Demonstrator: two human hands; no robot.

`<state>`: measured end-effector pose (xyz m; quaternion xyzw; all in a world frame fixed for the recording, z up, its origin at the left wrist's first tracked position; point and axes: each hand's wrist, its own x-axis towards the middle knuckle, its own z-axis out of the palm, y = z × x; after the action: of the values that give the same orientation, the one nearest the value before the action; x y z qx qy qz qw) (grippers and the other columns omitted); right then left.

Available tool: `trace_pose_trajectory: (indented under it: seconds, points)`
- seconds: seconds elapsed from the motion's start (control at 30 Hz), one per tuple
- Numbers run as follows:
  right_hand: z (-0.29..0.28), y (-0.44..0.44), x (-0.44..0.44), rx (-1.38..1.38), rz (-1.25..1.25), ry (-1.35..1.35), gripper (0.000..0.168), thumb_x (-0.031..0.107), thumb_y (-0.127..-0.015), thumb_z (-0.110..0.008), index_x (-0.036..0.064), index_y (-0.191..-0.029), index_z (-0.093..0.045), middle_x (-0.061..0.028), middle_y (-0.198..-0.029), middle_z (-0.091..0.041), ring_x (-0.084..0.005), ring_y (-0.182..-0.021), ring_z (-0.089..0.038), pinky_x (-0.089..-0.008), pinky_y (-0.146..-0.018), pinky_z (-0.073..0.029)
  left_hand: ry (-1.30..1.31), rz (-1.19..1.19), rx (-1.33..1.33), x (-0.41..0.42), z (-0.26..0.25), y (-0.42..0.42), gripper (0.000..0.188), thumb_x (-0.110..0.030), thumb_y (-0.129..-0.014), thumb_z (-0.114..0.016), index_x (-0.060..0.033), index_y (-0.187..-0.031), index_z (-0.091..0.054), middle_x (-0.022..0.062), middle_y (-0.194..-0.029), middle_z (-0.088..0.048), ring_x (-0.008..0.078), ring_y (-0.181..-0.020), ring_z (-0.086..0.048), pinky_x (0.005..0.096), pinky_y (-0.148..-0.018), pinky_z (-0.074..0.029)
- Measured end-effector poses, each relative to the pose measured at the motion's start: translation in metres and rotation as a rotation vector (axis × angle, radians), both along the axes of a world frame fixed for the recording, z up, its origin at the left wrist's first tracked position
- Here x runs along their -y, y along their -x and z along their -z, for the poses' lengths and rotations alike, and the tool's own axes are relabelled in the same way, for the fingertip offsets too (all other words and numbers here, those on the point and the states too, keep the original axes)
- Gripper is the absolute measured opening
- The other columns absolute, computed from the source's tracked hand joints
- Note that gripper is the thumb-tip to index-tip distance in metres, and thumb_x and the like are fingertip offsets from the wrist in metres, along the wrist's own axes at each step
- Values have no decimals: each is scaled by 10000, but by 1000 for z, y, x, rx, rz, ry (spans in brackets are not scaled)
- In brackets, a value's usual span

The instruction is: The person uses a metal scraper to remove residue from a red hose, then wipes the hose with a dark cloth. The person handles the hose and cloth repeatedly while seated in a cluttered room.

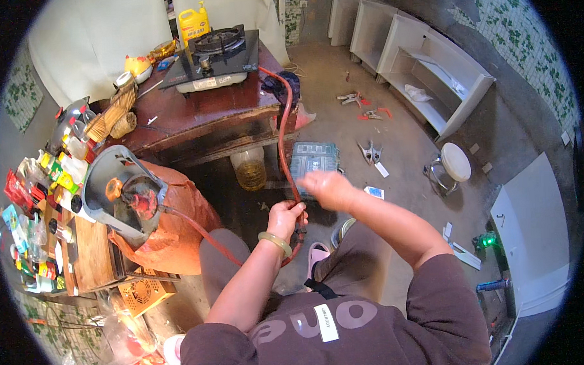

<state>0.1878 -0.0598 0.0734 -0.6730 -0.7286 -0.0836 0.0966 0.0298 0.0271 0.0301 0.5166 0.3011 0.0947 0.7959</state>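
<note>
My left hand (284,218), with a bangle at its wrist, pinches a red rubber gas hose (284,129) in front of my knees. Just below that grip, dark bands (300,233) sit around the hose. Motion blurs my right hand (328,190), which is beside the hose, slightly above the left; whether its fingers touch or hold anything is unclear. Upward, the hose runs to a black gas stove (210,60) on a dark red table (188,111). Its other end meets the red regulator (144,203) of an orange gas cylinder (177,210) with a grey collar (97,189).
A teal tool case (314,157) lies on the floor past my hands. Spring clamps (371,152) and a round stool (454,162) are to the right. White cabinets (433,71) line the wall. Bottles and packets (60,173) crowd the left. An oil jug (249,172) stands under the table.
</note>
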Motion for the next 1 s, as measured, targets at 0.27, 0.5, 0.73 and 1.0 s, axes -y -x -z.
trace_pose_trajectory:
  seconds: [0.27, 0.5, 0.73, 1.0]
  points:
    - [-18, -21, 1, -88, 49, -269, 330, 68, -739, -603, 69, -1064, -547, -93, -855, -568, -294, -823, -596, -394, -659, -512, 74, 136, 92, 7, -37, 6, 203, -184, -927, -545, 8, -972, -594, 49, -792, -612, 151, -695, -593, 276, -692, -475]
    - [1, -9, 18, -1063, 265, -480, 269, 117, -889, -556, 23, -1140, -535, -84, -936, -617, -185, -733, -602, -304, -645, -482, 163, 210, 207, 7, -80, 13, 263, -205, -929, -532, 15, -1065, -580, 51, -836, -606, 153, -753, -591, 279, -725, -469]
    - [13, 12, 36, -1608, 233, -439, 264, 125, -915, -517, 29, -1161, -512, -12, -862, -589, -71, -694, -553, -218, -584, -450, 186, 313, 263, 24, -114, 11, 486, -90, -821, -632, 27, -1260, -460, 40, -817, -546, 142, -705, -555, 316, -679, -495]
    - [20, 13, 42, -1729, 230, -523, 250, 118, -911, -518, 31, -1145, -522, -2, -858, -588, -67, -698, -549, -214, -583, -449, 147, 321, 233, 36, -130, 12, 475, -197, -886, -560, 18, -1295, -451, -1, -680, -398, 108, -578, -413, 270, -546, -408]
